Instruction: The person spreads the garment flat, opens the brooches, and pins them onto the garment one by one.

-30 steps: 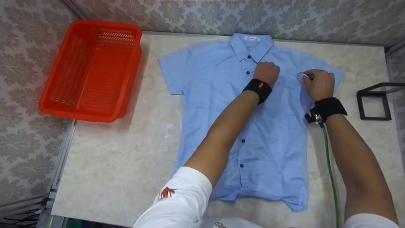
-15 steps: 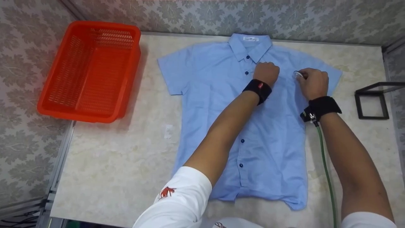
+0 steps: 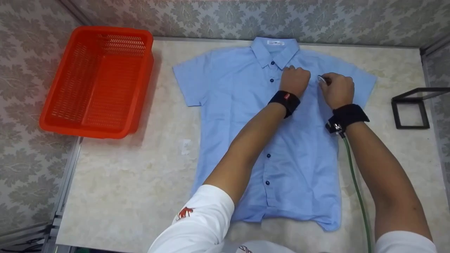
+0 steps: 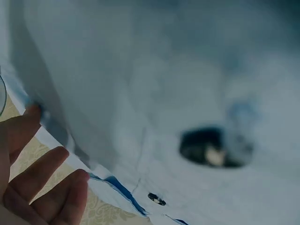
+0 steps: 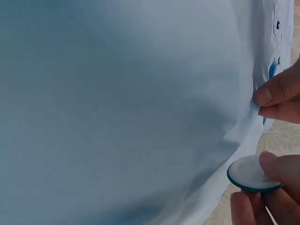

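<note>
A light blue short-sleeved shirt lies face up and buttoned, its collar toward the back wall. Over the chest beside the button row, my left hand pinches a bit of the cloth between thumb and finger. My right hand is just to the right of it and holds a round badge near the shirt's chest. Seen in the right wrist view, the badge has a white back and a green rim, with a thin pin by the thumb. Dark buttons show large in the left wrist view, one shirt button smaller.
A red plastic basket stands at the back left of the table. To the right of the shirt is a black frame-like stand. A green cable runs from the right wristband toward me. Patterned walls border the table.
My right hand has moved left across the chest with the badge, closer to the left hand. My left hand has stayed at the cloth. The whole head view has shifted slightly.
</note>
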A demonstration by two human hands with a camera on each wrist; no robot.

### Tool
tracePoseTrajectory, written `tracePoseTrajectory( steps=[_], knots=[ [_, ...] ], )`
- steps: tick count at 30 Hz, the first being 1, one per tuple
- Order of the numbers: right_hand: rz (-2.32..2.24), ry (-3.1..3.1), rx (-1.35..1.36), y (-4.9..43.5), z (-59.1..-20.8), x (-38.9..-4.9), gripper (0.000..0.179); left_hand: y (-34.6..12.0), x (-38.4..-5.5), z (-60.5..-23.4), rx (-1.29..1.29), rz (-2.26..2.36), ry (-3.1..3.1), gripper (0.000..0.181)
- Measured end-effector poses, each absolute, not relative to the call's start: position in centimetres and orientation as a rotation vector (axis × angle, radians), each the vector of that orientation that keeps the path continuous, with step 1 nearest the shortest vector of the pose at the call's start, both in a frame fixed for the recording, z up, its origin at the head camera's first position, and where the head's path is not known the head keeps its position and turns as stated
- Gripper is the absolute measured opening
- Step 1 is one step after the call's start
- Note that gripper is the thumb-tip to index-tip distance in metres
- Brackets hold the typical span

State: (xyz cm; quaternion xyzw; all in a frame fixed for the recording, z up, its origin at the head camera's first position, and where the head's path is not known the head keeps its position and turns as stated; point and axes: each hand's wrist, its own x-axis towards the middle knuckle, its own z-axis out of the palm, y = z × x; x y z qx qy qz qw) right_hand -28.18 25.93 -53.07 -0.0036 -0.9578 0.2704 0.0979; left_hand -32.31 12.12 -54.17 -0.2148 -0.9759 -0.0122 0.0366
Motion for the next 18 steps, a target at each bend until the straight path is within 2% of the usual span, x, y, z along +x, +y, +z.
tracePoseTrajectory(
  steps=[18],
  knots=[
    [0.776, -2.842, 0.055, 24.3, -53.4, -28.6, 0.02, 12.0, -32.4, -54.2, -0.603, -0.163, -2.983, 0.032]
  ],
)
